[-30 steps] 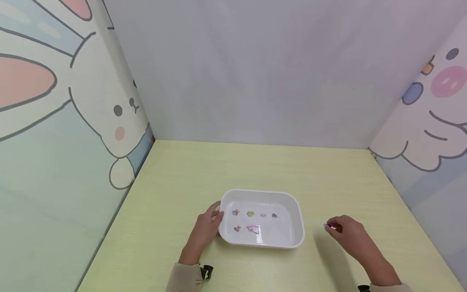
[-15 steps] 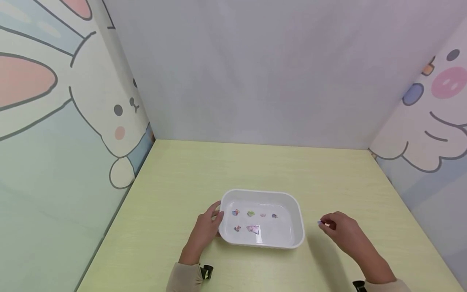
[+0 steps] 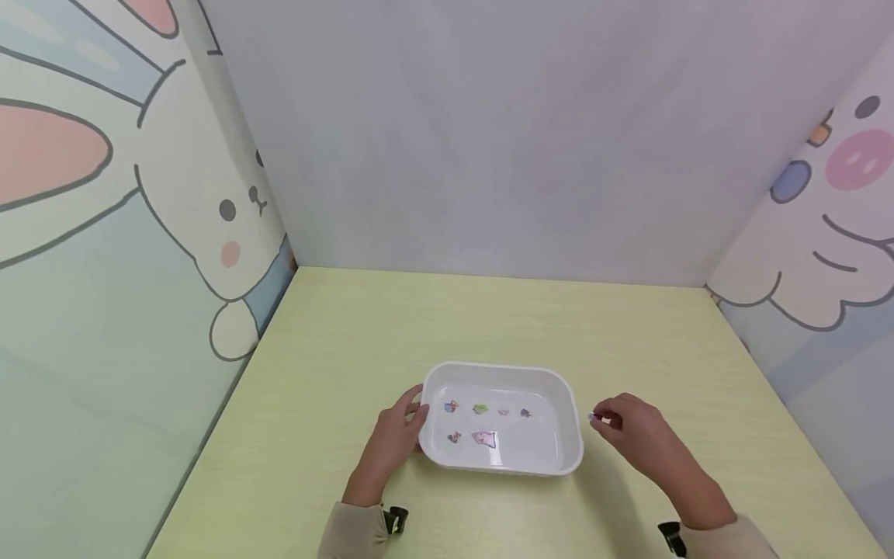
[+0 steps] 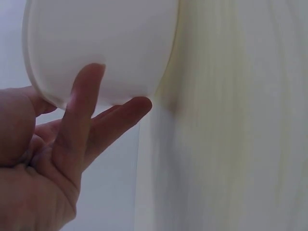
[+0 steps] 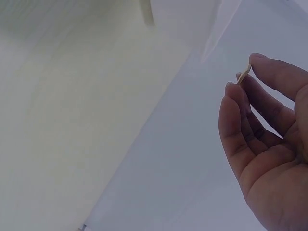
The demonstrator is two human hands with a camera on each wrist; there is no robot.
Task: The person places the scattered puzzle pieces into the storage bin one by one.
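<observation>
A white rectangular plastic tub (image 3: 534, 450) stands on the table. Several small colourful stickers lie flat on its floor in two rows, among them a green one (image 3: 479, 408) and a larger pink one (image 3: 483, 439). My left hand (image 3: 391, 442) grips the tub's left end, thumb at the rim and fingers against the outer wall, as the left wrist view shows. Just beyond the tub's right side, my right hand (image 3: 642, 436) is raised above the table. Between thumb and fingertips it pinches a small thin sticker (image 5: 244, 74), seen edge-on and slightly bent in the right wrist view.
The pale yellow-green table (image 3: 349, 326) extends around the tub. A grey-white wall (image 3: 489, 155) closes the back. Panels with a cartoon rabbit (image 3: 202, 194) and a cartoon pig (image 3: 831, 225) stand left and right.
My right hand has moved left and slightly away from me, bringing the pinched sticker close to the tub's right rim. The left hand, tub and stickers inside have stayed put.
</observation>
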